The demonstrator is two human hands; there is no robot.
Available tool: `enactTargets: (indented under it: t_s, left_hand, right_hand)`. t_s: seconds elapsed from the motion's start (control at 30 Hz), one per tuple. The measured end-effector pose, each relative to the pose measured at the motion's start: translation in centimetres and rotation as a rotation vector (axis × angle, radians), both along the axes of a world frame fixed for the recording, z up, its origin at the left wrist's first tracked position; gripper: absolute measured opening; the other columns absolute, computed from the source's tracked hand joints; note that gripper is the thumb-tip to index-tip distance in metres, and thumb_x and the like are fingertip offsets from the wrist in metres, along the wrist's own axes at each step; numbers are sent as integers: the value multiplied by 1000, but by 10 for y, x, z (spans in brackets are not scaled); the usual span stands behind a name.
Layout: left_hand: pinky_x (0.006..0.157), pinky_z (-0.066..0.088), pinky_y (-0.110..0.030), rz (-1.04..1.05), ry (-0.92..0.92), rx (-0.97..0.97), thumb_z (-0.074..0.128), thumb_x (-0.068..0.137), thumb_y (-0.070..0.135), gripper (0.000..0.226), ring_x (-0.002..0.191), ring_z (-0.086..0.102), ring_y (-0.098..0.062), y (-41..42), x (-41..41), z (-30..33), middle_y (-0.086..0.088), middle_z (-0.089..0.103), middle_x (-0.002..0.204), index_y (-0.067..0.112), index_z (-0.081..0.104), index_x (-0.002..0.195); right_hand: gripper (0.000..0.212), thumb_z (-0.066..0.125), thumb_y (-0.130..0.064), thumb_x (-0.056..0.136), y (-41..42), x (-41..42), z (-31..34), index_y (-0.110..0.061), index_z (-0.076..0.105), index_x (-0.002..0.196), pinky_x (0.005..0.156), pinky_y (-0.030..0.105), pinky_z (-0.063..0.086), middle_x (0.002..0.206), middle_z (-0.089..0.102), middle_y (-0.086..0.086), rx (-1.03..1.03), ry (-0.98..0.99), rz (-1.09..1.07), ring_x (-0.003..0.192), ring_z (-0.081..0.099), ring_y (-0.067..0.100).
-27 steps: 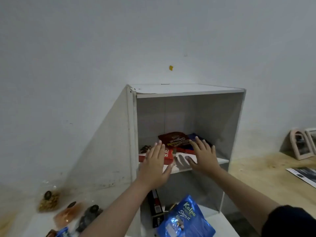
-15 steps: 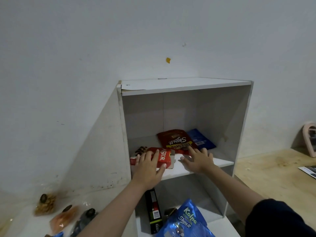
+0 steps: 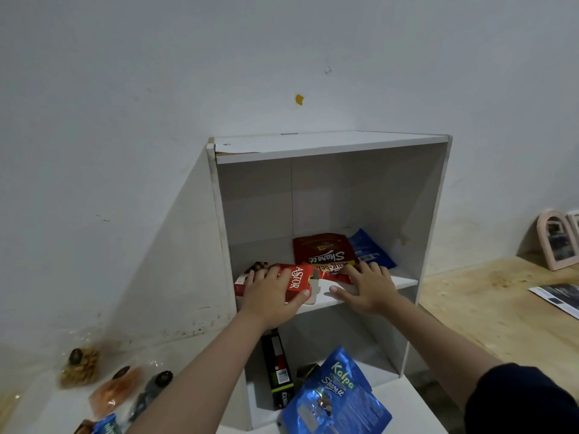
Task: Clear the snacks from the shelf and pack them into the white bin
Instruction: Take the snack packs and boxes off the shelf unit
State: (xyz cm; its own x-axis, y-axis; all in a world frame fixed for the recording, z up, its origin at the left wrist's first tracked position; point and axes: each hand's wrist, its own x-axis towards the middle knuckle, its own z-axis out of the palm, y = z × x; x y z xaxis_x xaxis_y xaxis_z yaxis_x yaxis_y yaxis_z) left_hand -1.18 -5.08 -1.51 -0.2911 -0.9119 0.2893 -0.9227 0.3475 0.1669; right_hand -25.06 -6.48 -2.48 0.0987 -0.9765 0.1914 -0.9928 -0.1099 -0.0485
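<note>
White wall behind shelf point(image 3: 404, 281). Left hand point(image 3: 271, 296) now closed around red box point(image 3: 297, 285); right hand point(image 3: 368, 286) landed flat, fingers spread, on red pouch point(image 3: 322, 252). Lift-out seems next.

"ASTOR" on red box point(image 3: 296, 285); "Kalpa" on blue pouch point(image 3: 335, 399).

A plain pale wall point(image 3: 156, 120) is seen behind, marked by a small yellow scrap point(image 3: 299, 99) and by dark scuffs and speckling along its lower edge. To the right a light wooden surface point(image 3: 488, 296) is observed, stained in places, on which a pink arched frame point(image 3: 556, 239) is leaned against the wall and a dark printed sheet point(image 3: 560, 297) is laid flat. Lighting is even and dim, with soft shadows.
</note>
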Motion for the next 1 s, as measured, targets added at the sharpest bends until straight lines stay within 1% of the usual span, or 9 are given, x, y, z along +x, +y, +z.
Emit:
enactTargets:
  t_s: [0.1, 0.23, 0.33, 0.37, 0.47, 0.53, 0.63, 0.73, 1.0]
  left_hand:
    - [105, 35, -44, -10, 0, 23, 35, 81, 73, 69, 128, 39, -27, 5, 0, 2, -1, 43, 141, 27, 37, 132]
    - [103, 38, -44, -35, -60, 11, 45, 70, 81, 85, 126, 38, -25, 10, 1, 2, 3, 41, 140, 30, 32, 137]
    - [106, 35, -45, -39, -156, 20, 54, 69, 76, 95, 128, 35, -24, 11, 1, 5, 3, 36, 143, 33, 19, 146]
    - [107, 33, -46, -33, -200, 18, 55, 70, 74, 95, 129, 33, -25, 12, -1, 6, 1, 34, 144, 33, 17, 147]
    - [107, 31, -46, -11, -266, 6, 56, 72, 72, 91, 129, 31, -26, 14, -6, 7, -2, 32, 144, 34, 19, 146]
    - [107, 32, -45, 7, -266, -6, 55, 73, 72, 89, 130, 32, -26, 17, -8, 7, -3, 34, 143, 33, 21, 146]
    - [108, 32, -44, 11, -288, -32, 53, 77, 69, 86, 132, 31, -26, 22, -10, 7, -4, 35, 146, 30, 22, 146]
    - [109, 32, -43, 4, -298, -55, 50, 81, 67, 83, 134, 31, -25, 30, -10, 9, -4, 33, 150, 26, 20, 148]
    - [106, 35, -40, -29, -164, -119, 47, 87, 56, 76, 132, 34, -26, 90, -10, 17, -4, 32, 152, 22, 20, 148]
  right_hand:
    - [101, 2, -92, 62, 6, -3, -2, -32, 36, 136, 114, 55, 10, 140, 41, 9, -28, 3, -7, 132, 38, 30]
    - [98, 13, -93, 63, 13, -12, -5, -29, 33, 134, 103, 43, 38, 135, 37, 12, -13, 64, 61, 123, 44, 31]
    - [82, 47, -76, 75, 18, -18, -3, -32, 25, 140, 107, 46, 36, 153, 23, 14, 32, 150, 66, 137, 28, 37]
    - [78, 53, -68, 78, 18, -20, -2, -32, 24, 141, 106, 45, 36, 152, 27, 13, 32, 182, 69, 135, 30, 36]
    - [63, 54, -59, 82, 20, -25, -2, -29, 37, 134, 98, 39, 35, 135, 52, 3, -84, 231, 82, 119, 45, 27]
    - [50, 56, -53, 85, 18, -30, -6, -27, 48, 127, 103, 43, 32, 126, 60, 3, -165, 221, 82, 115, 51, 28]
    - [39, 54, -38, 92, 19, -36, -7, -24, 51, 128, 106, 45, 36, 126, 60, 7, -127, 132, 98, 114, 58, 29]
    - [35, 50, -35, 95, 26, -40, 2, -23, 55, 127, 85, 36, 54, 125, 62, 5, -118, 86, 127, 108, 63, 25]
    - [28, 48, -29, 95, 77, -39, 25, -22, 61, 119, 75, 35, 54, 120, 66, 4, -235, 34, 45, 102, 65, 28]
